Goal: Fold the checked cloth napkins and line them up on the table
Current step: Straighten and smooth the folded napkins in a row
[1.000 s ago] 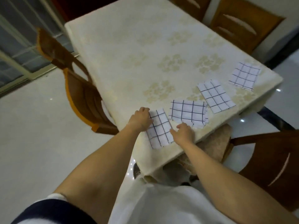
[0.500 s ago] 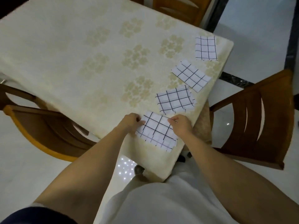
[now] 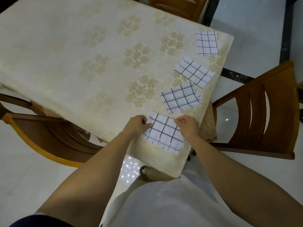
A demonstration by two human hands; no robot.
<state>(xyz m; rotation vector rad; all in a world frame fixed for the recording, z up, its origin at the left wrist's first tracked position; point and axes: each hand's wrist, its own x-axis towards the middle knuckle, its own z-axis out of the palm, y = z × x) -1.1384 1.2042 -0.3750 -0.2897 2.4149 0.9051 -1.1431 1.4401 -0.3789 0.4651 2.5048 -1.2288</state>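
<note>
We set the near napkin (image 3: 164,133) by the near corner of the worktop (image 3: 82,63).
Since a second ago the cloth is turned a little, and the left hand (image 3: 136,125) and right hand (image 3: 188,126) now each pinch one far corner with curled fingers. Three folded napkins (image 3: 194,72) lie in a loose row toward the far right, so we judge the task nearly done. We see no container.

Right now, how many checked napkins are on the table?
4: nearest napkin held by left hand and right hand, second napkin just beyond, third napkin farther, fourth napkin at the far corner.
</note>
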